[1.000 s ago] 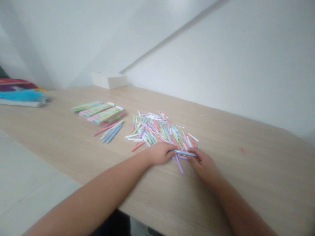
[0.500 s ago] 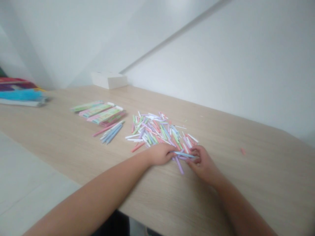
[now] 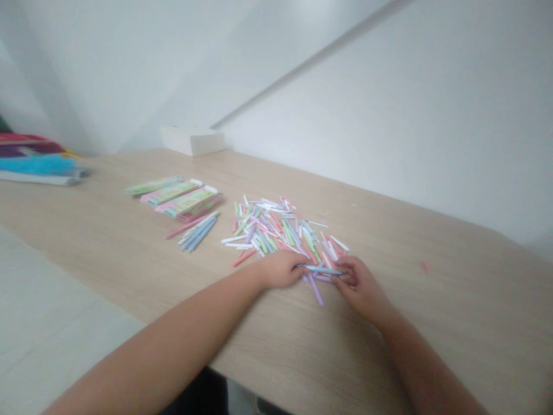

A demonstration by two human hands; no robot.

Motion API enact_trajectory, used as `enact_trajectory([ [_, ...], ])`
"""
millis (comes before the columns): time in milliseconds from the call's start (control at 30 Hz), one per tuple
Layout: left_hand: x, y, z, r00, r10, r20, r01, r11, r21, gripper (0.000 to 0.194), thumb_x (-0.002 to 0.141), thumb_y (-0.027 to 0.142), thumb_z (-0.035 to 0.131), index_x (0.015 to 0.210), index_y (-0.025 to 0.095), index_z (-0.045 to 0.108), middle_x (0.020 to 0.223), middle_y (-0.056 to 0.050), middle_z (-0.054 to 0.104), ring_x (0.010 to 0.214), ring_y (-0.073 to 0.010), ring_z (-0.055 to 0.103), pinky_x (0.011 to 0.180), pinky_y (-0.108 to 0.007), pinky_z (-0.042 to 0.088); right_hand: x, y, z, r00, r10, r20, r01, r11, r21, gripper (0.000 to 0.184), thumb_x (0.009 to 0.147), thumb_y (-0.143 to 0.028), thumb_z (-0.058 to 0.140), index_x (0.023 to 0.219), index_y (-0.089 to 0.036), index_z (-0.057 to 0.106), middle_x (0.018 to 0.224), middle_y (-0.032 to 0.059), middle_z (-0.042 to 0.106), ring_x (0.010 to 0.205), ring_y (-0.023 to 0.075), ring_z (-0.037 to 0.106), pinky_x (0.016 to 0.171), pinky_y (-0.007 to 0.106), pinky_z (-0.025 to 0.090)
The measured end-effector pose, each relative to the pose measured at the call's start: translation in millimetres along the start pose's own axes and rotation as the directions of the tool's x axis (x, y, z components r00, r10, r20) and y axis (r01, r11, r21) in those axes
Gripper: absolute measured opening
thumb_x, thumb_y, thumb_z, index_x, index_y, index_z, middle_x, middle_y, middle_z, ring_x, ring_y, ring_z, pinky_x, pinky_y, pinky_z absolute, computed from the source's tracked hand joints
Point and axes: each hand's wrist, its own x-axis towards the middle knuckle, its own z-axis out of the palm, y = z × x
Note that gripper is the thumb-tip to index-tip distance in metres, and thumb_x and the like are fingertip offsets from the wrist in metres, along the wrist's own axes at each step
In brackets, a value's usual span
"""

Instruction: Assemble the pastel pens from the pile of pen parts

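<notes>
A slim light-blue pen (image 3: 322, 269) lies sideways between my two hands at the near edge of a pile. My left hand (image 3: 280, 270) is closed round its left end. At the other end, the fingertips of my right hand (image 3: 360, 285) pinch the pen's tip. Below and behind it spreads the heap of pastel pen parts (image 3: 272, 227), in white, green, purple, coral and blue. One purple tube (image 3: 315, 290) sticks out of the heap toward me, just under the blue pen. My left fingers are mostly hidden behind the hand.
Left of the heap lies a small group of pens (image 3: 196, 231), blue, white and pink. Behind them are several flat pastel packs (image 3: 188, 203). A white box (image 3: 192, 141) stands by the wall. Coloured bags (image 3: 37, 164) lie far left, and a small coral piece (image 3: 425, 266) lies at right.
My right fingers have shifted slightly right along the blue pen, showing more of its end. My left hand stays in nearly the same place.
</notes>
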Motion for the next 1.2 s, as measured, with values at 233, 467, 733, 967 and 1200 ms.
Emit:
enact_trajectory([
  [233, -1, 0, 0.9, 1.000, -0.022, 0.011, 0.021, 1.000, 0.019, 0.032, 0.102, 0.036, 0.046, 0.116, 0.020, 0.070, 0.114, -0.008, 0.074, 0.100, -0.0204, 0.068, 0.090, -0.031, 0.051, -2, 0, -3, 0.996, 0.073, 0.051, -0.068, 0.994, -0.091, 0.039, 0.102, -0.049, 0.048, 0.124, -0.021, 0.062, 0.088, 0.0052, 0.073, 0.075, 0.0211, 0.070, 0.067, 0.034, 0.056],
  [467, 0, 8, -1.1, 0.998, 0.044, 0.035, -0.044, 0.999, -0.001, 0.030, 0.100, 0.032, 0.050, 0.117, 0.019, 0.072, 0.115, -0.007, 0.075, 0.105, -0.0208, 0.069, 0.092, -0.031, 0.051, 2, -13, 13, 0.977, -0.094, 0.193, 0.153, 0.934, -0.322, 0.030, 0.101, -0.042, 0.052, 0.119, -0.027, 0.071, 0.116, 0.0076, 0.075, 0.104, 0.0255, 0.070, 0.091, 0.041, 0.054],
  [733, -3, 4, -12.7, 1.000, 0.001, -0.023, -0.004, 0.995, -0.100, 0.033, 0.098, 0.033, 0.057, 0.126, 0.024, 0.071, 0.125, -0.005, 0.074, 0.115, -0.0197, 0.068, 0.101, -0.031, 0.049, 3, -12, 15, 0.988, 0.008, 0.152, 0.060, 0.899, -0.435, 0.030, 0.104, -0.038, 0.044, 0.117, -0.025, 0.067, 0.111, 0.0075, 0.076, 0.098, 0.0262, 0.071, 0.086, 0.039, 0.051],
  [967, -3, -12, -13.8, 0.998, -0.018, -0.057, 0.007, 0.984, -0.179, 0.032, 0.096, 0.036, 0.062, 0.123, 0.023, 0.073, 0.124, -0.004, 0.075, 0.115, -0.0188, 0.068, 0.102, -0.030, 0.049, 2, -10, 16, 0.981, 0.006, 0.193, 0.054, 0.951, -0.306, 0.027, 0.103, -0.028, 0.040, 0.119, -0.022, 0.061, 0.112, 0.0095, 0.072, 0.101, 0.0238, 0.067, 0.089, 0.036, 0.048],
  [1200, -8, -17, -26.6, 0.998, 0.012, -0.067, -0.019, 0.994, -0.106, 0.032, 0.095, 0.031, 0.062, 0.123, 0.021, 0.074, 0.117, -0.006, 0.076, 0.108, -0.0191, 0.069, 0.099, -0.030, 0.049, 6, -5, 16, 0.986, 0.092, 0.141, -0.038, 0.938, -0.345, 0.034, 0.107, -0.040, 0.034, 0.111, -0.023, 0.063, 0.105, 0.0090, 0.071, 0.097, 0.0253, 0.065, 0.084, 0.035, 0.045],
])
